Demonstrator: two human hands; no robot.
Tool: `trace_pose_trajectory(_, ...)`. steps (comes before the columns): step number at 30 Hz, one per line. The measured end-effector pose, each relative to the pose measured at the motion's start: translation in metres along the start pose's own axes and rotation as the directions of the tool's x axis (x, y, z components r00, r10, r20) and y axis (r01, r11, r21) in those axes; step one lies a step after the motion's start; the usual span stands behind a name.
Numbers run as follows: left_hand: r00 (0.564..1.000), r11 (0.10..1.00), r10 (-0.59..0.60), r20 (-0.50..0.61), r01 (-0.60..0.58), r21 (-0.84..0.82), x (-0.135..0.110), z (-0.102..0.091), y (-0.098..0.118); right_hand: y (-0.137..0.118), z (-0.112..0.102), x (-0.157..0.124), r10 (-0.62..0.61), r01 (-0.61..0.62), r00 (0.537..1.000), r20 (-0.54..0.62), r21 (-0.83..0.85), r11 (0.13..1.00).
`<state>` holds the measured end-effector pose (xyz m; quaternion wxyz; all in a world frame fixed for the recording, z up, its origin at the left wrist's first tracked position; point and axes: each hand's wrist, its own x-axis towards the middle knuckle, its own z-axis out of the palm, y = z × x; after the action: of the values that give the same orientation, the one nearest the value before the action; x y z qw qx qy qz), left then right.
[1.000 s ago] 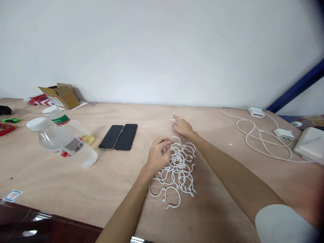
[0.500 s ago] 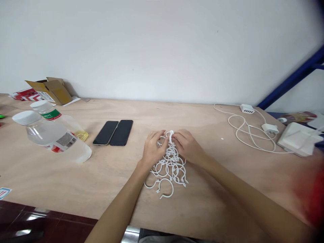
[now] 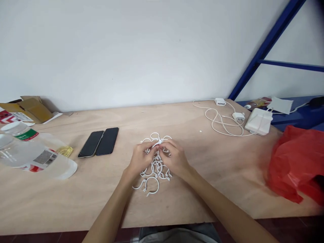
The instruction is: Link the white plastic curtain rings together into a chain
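White ring [image 3: 160, 141] is pinched between left hand [image 3: 141, 155] and right hand [image 3: 176, 157], fingertips closed. Loose rings [image 3: 157, 168] lie toward six o'clock.

My left hand [image 3: 142, 157] and right hand [image 3: 176, 157] partly conceal the white rings [image 3: 158, 185]. Frame's left edge crops the nearer bottle [image 3: 47, 158]; right edge truncates the red bag [image 3: 295, 162].

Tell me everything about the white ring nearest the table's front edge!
This thin, white, plastic-looking ring makes almost a circle, open at its lower left. One end has a knobbly clasp; the other bends into a short tip. It lies unfastened on the pale wooden table, at the near end of a pile of similar rings. The left hand and right hand don't touch it; I can't tell whether the next ring does.
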<state>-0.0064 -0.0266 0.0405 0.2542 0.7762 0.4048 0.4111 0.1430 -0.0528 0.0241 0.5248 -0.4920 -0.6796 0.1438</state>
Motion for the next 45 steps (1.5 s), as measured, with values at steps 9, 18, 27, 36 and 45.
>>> trace_pose_trajectory(9, 0.997, 0.999, 0.013, -0.08, -0.01, 0.045, -0.008, 0.001, 0.012, -0.023, -0.013, 0.001, 0.561, -0.677, 0.717, 0.415, 0.608, 0.415)
trace_pose_trajectory(18, 0.966, 0.886, 0.247, 0.077, -0.258, 0.385, -0.013, -0.003, 0.001, -0.023, -0.013, -0.006, 0.587, -0.709, 0.681, 0.439, 0.597, 0.375)
trace_pose_trajectory(27, 0.946, 0.919, 0.306, -0.102, -0.266, 0.29, -0.004, 0.005, -0.021, -0.038, 0.005, -0.024, 0.497, -0.541, 0.83, 0.252, 0.579, 0.61)
trace_pose_trajectory(36, 0.988, 0.988, 0.064, 0.14, -0.082, 0.132, 0.002, -0.011, -0.019, -0.017, -0.007, -0.017, 0.323, -0.356, 0.924, 0.207, 0.152, 0.922)
trace_pose_trajectory(45, 0.935, 0.923, -0.119, 0.333, -0.019, 0.385, -0.06, -0.052, -0.019, 0.007, -0.041, -0.04, 0.145, -0.007, 0.892, 0.428, -0.309, 0.951)
